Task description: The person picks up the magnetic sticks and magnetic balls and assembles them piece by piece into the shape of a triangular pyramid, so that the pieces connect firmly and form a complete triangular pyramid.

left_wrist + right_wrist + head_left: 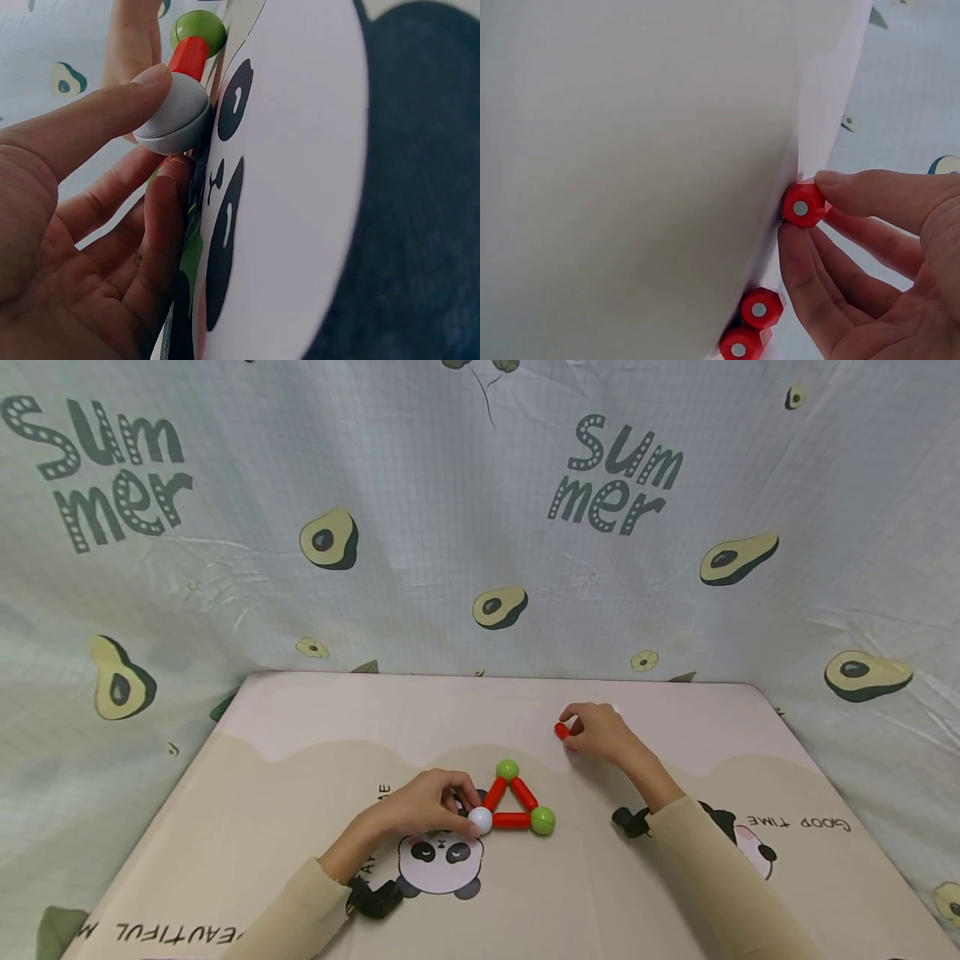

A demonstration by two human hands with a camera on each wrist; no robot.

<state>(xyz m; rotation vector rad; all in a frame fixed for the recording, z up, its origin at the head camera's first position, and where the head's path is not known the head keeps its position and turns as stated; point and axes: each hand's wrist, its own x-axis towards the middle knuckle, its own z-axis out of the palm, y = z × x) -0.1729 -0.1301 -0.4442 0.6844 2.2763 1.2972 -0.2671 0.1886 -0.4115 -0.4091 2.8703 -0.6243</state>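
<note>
A flat triangle of red magnetic rods (512,821) lies on the table, with a green ball (507,769) at the top corner, another green ball (543,821) at the right and a white ball (481,820) at the left. My left hand (420,803) pinches the white ball between thumb and fingers; the left wrist view shows the thumb (156,84) on its upper side. Farther back and to the right, my right hand (600,732) grips a loose red rod (802,205) by thumb and fingertips, its round metal end facing the right wrist camera.
In the right wrist view, two more red rods (760,308) lie side by side below the gripped one. The table (300,835) has a printed cover with panda faces. Behind it hangs a curtain (420,485) with avocado prints. Black straps (375,898) show near both wrists.
</note>
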